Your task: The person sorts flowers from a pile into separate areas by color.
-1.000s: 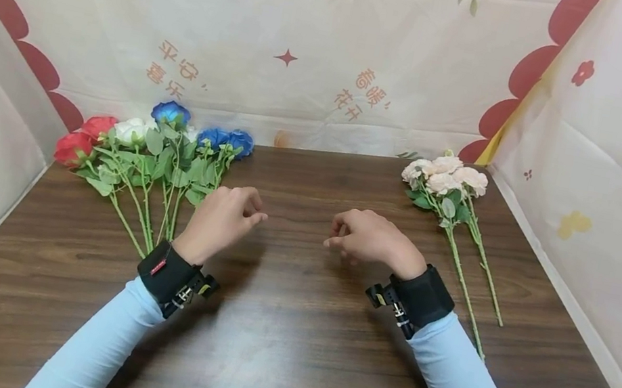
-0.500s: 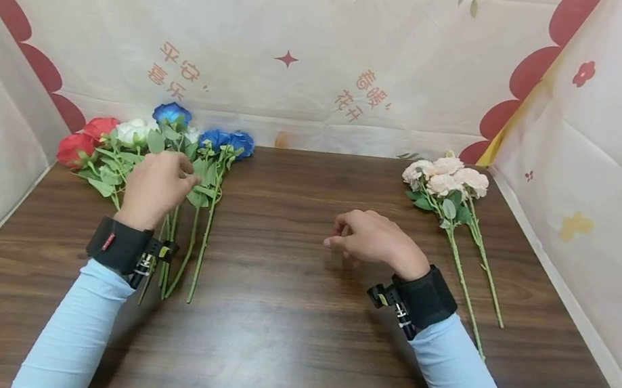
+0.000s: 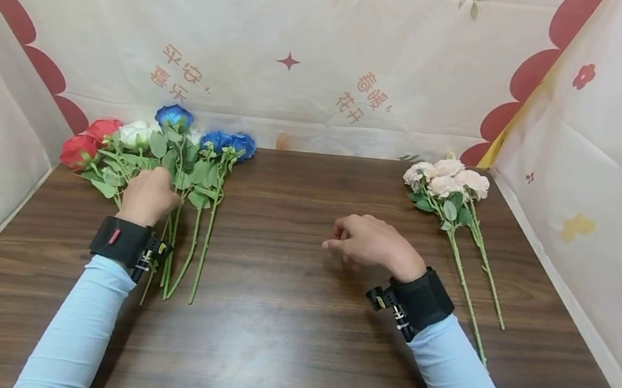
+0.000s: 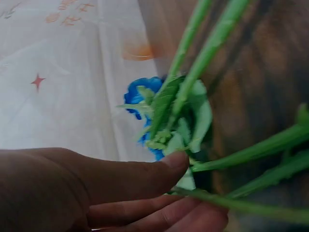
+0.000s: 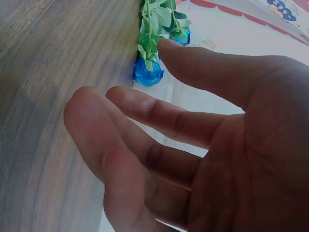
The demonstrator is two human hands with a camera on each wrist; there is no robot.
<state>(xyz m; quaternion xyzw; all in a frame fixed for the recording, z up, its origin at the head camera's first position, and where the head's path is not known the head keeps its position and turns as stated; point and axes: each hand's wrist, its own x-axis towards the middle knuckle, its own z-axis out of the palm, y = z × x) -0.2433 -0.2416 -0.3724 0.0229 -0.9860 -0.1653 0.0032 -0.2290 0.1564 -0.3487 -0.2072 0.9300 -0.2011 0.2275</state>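
Observation:
On the left of the table several artificial roses lie side by side: red roses (image 3: 79, 151), a white rose (image 3: 136, 133) and blue roses (image 3: 174, 115), with green stems pointing towards me. My left hand (image 3: 149, 196) is down among their stems. In the left wrist view, thumb and fingers close around a thin green rose stem (image 4: 227, 200); which bloom it bears is hidden. My right hand (image 3: 373, 242) hovers over the middle of the table, fingers loosely curled. The right wrist view shows nothing in its palm, with blue roses (image 5: 148, 72) far behind.
Pale pink flowers (image 3: 446, 175) with long stems lie at the back right, beside my right forearm. A printed white cloth (image 3: 290, 26) walls the brown wooden table (image 3: 264, 323) at the back and both sides.
My left hand has moved left from beside the blue roses, then lowered among the stems, its fingers closing on one. The right hand has hardly moved. The flowers lie about where they were.

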